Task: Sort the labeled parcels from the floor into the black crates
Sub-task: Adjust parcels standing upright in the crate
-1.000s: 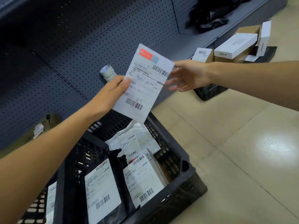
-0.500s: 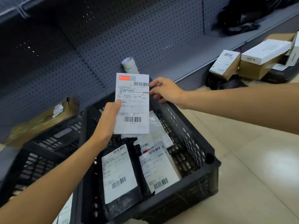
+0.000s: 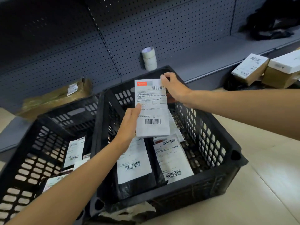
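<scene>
Parcels with white labels already lie in the near black crate [image 3: 211, 181], two black mailers side by side. Above them we hold a white labeled parcel [image 3: 151, 109] face up, presumably so the barcode stays readable. Our left hand [image 3: 129, 125] grips its left edge, thumb on top; our right hand [image 3: 174, 88] pinches its top right corner. A second black crate [image 3: 24, 153] sits left. Farther off, tape rolls [image 3: 149, 58] stand on the pegboard shelf [image 3: 203, 59], and cardboard boxes [image 3: 250, 68] wait on the floor.

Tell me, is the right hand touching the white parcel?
Touching. The head view shows the right hand pinching the white parcel's top corner.
</scene>
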`<act>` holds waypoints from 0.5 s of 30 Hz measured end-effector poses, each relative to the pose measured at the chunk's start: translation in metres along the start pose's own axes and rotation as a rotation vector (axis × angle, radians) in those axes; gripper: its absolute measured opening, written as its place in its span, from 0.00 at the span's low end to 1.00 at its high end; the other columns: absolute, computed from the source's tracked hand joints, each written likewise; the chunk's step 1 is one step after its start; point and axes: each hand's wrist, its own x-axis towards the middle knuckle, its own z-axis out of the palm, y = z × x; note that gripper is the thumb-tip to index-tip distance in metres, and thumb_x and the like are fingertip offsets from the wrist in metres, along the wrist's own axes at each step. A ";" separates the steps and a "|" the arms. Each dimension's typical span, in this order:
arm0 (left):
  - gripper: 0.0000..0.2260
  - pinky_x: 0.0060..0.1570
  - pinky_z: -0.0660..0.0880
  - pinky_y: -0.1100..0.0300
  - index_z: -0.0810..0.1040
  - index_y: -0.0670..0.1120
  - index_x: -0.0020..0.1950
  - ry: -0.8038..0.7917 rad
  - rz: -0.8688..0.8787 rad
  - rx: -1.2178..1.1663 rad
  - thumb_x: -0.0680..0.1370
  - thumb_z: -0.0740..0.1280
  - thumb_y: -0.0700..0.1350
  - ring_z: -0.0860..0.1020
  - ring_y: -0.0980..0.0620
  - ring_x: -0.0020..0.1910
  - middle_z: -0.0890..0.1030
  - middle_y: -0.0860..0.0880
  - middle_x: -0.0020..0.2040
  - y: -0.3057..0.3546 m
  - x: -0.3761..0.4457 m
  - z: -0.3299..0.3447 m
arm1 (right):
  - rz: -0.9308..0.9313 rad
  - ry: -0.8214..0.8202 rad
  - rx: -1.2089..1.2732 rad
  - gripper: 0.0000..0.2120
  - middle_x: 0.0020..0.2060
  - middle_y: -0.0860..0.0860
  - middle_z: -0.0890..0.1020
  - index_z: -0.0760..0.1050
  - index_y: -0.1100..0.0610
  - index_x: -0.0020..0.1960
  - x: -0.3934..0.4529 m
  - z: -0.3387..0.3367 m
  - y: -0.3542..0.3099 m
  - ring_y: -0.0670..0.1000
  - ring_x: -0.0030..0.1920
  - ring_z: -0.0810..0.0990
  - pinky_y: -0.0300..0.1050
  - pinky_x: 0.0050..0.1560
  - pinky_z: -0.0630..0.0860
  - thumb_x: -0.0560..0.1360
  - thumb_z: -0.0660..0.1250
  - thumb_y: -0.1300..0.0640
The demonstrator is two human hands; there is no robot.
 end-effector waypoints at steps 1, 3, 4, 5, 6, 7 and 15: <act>0.28 0.62 0.76 0.46 0.75 0.52 0.64 -0.002 -0.012 -0.009 0.76 0.58 0.71 0.81 0.55 0.58 0.83 0.55 0.58 -0.003 0.000 0.003 | -0.015 0.006 -0.036 0.26 0.64 0.48 0.71 0.54 0.51 0.77 0.000 0.002 -0.001 0.49 0.60 0.72 0.46 0.60 0.68 0.82 0.50 0.41; 0.26 0.62 0.76 0.45 0.74 0.52 0.62 -0.007 -0.026 -0.035 0.76 0.58 0.70 0.81 0.55 0.59 0.83 0.56 0.58 -0.006 0.000 0.010 | -0.038 0.012 -0.069 0.25 0.62 0.48 0.71 0.53 0.52 0.77 -0.001 0.003 -0.002 0.48 0.58 0.71 0.44 0.55 0.65 0.83 0.50 0.44; 0.24 0.61 0.76 0.45 0.74 0.52 0.61 -0.006 -0.030 -0.047 0.78 0.58 0.69 0.81 0.55 0.59 0.83 0.56 0.58 -0.008 0.001 0.012 | -0.043 0.013 -0.072 0.25 0.62 0.49 0.72 0.53 0.52 0.77 -0.001 0.003 0.000 0.49 0.57 0.71 0.44 0.54 0.65 0.83 0.50 0.44; 0.21 0.60 0.77 0.46 0.73 0.52 0.61 -0.011 -0.033 -0.049 0.79 0.58 0.66 0.81 0.55 0.58 0.83 0.56 0.57 -0.010 0.002 0.014 | -0.045 0.017 -0.077 0.24 0.61 0.49 0.72 0.55 0.51 0.76 0.000 0.003 0.002 0.49 0.57 0.72 0.44 0.53 0.66 0.83 0.50 0.44; 0.19 0.59 0.77 0.48 0.73 0.52 0.62 -0.025 -0.033 -0.039 0.80 0.59 0.64 0.81 0.55 0.58 0.82 0.56 0.58 -0.011 0.003 0.014 | -0.043 0.017 -0.093 0.23 0.60 0.50 0.73 0.57 0.51 0.75 0.001 0.003 0.004 0.50 0.57 0.73 0.45 0.53 0.66 0.83 0.50 0.45; 0.18 0.57 0.79 0.51 0.72 0.53 0.64 -0.053 -0.030 -0.027 0.81 0.59 0.62 0.81 0.55 0.58 0.82 0.56 0.58 -0.011 0.003 0.014 | -0.040 0.004 -0.115 0.21 0.59 0.51 0.75 0.59 0.52 0.74 0.002 0.003 0.007 0.51 0.57 0.74 0.45 0.52 0.67 0.83 0.50 0.46; 0.19 0.64 0.75 0.55 0.74 0.53 0.69 -0.151 -0.019 0.045 0.82 0.58 0.60 0.81 0.57 0.59 0.82 0.57 0.60 -0.019 0.009 0.009 | 0.034 -0.142 -0.217 0.18 0.56 0.57 0.79 0.69 0.58 0.62 0.000 -0.001 0.016 0.55 0.55 0.78 0.43 0.45 0.72 0.83 0.49 0.47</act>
